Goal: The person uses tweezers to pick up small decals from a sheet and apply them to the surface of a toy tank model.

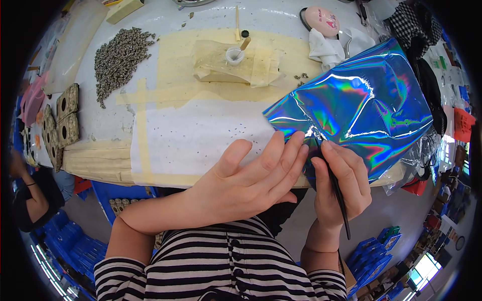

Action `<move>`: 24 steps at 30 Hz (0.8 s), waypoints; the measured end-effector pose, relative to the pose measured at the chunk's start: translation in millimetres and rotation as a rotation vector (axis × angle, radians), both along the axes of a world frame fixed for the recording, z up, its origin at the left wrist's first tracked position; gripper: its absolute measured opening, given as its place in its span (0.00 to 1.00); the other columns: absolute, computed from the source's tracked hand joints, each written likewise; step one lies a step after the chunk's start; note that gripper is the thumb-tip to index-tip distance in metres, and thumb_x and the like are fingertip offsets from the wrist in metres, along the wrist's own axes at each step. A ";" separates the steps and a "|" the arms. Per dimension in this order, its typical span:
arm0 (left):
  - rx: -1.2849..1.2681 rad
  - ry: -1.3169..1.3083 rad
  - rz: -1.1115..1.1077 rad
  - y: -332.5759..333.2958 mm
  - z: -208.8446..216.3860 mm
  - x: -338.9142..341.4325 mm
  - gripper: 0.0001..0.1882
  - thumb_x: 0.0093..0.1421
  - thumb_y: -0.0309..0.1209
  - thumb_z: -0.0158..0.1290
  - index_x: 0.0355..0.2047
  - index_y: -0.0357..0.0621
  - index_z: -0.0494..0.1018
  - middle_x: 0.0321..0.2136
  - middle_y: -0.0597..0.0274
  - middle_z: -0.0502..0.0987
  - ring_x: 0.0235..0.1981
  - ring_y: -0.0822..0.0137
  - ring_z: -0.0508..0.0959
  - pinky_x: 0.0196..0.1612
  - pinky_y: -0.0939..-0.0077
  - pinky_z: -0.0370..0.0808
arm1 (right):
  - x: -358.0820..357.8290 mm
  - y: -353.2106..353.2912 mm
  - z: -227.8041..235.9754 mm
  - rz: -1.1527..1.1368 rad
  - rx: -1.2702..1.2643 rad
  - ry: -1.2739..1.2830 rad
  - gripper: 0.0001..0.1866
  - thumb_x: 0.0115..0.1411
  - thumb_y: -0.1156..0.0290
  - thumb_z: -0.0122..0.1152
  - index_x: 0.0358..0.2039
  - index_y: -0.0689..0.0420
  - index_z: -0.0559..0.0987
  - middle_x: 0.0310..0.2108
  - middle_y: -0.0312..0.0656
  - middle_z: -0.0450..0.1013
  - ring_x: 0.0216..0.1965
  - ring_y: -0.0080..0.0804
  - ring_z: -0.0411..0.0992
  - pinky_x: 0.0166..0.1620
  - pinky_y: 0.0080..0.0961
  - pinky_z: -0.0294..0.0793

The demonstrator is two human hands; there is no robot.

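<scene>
My left hand (251, 178) reaches across my body with its fingers stretched out, the fingertips at the lower left edge of a shiny blue holographic bag (381, 95). Pinched in my right hand (344, 185) is a slim black tool that looks like tweezers (337, 193). Its upper end lies over the bag's near edge, close to my left fingertips; the exact tip is hard to make out. To the left of the bag, a white sheet (175, 135) carries scattered tiny dark bits. Whatever may be between the left fingertips and the bag is hidden.
Behind the sheet, a small white cup (234, 56) with a wooden stick stands on a tape-covered block (211, 70). A heap of small metal pieces (120, 57) lies at the far left. Camouflage-patterned pieces (68, 113) sit by the left edge. A pink oval object (322, 21) is at the back right.
</scene>
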State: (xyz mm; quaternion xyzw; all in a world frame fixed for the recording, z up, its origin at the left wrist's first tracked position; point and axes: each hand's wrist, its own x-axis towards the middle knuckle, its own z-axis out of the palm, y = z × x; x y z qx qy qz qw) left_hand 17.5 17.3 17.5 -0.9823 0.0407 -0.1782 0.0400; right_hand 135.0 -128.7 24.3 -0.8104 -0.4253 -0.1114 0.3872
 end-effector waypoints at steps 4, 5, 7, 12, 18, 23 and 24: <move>0.007 -0.001 0.000 0.0 0.6 -0.4 0.29 0.66 0.59 0.41 0.51 0.53 0.77 0.56 0.69 0.75 0.56 0.71 0.69 0.54 0.63 0.55 | -0.2 1.2 1.2 -0.006 -0.009 -0.001 0.16 0.45 0.79 0.75 0.37 0.61 0.85 0.33 0.43 0.79 0.36 0.37 0.79 0.40 0.28 0.77; 0.010 -0.002 -0.003 0.2 0.7 -0.3 0.29 0.66 0.59 0.41 0.51 0.53 0.77 0.56 0.69 0.75 0.55 0.71 0.69 0.54 0.63 0.55 | -0.5 1.2 1.4 -0.010 -0.011 -0.001 0.16 0.45 0.79 0.74 0.37 0.61 0.85 0.33 0.43 0.79 0.36 0.37 0.79 0.40 0.28 0.77; 0.016 -0.012 -0.005 0.0 0.0 -0.3 0.29 0.66 0.59 0.41 0.51 0.53 0.77 0.55 0.69 0.76 0.55 0.71 0.69 0.54 0.64 0.55 | -0.8 1.4 1.9 -0.014 -0.016 -0.004 0.16 0.45 0.79 0.74 0.37 0.61 0.85 0.33 0.43 0.79 0.36 0.37 0.79 0.40 0.28 0.77; 0.067 -0.060 -0.020 0.3 -3.4 -1.6 0.28 0.67 0.58 0.40 0.49 0.53 0.78 0.52 0.71 0.78 0.51 0.73 0.70 0.52 0.65 0.55 | -1.1 2.4 1.5 -0.014 -0.024 -0.028 0.16 0.45 0.79 0.75 0.37 0.61 0.85 0.33 0.42 0.79 0.36 0.37 0.79 0.40 0.29 0.77; 0.093 -0.096 -0.043 1.4 -3.8 -2.9 0.27 0.67 0.57 0.40 0.47 0.53 0.78 0.51 0.72 0.79 0.46 0.71 0.68 0.47 0.69 0.58 | -1.3 5.0 3.4 0.000 -0.040 -0.064 0.16 0.44 0.79 0.74 0.37 0.61 0.85 0.33 0.41 0.80 0.37 0.38 0.79 0.41 0.29 0.77; 0.107 -0.103 -0.055 2.1 -3.5 -2.8 0.27 0.67 0.57 0.40 0.46 0.53 0.79 0.51 0.72 0.79 0.45 0.70 0.67 0.46 0.70 0.58 | -0.2 4.3 3.3 0.016 -0.049 -0.081 0.16 0.44 0.79 0.74 0.37 0.61 0.85 0.32 0.41 0.80 0.37 0.38 0.79 0.41 0.29 0.78; 0.107 -0.105 -0.057 2.1 -3.6 -2.8 0.27 0.67 0.57 0.40 0.46 0.53 0.79 0.51 0.72 0.79 0.44 0.70 0.67 0.46 0.70 0.58 | -0.1 4.2 3.2 0.018 -0.050 -0.080 0.16 0.44 0.79 0.74 0.37 0.61 0.85 0.32 0.41 0.80 0.37 0.37 0.79 0.41 0.29 0.78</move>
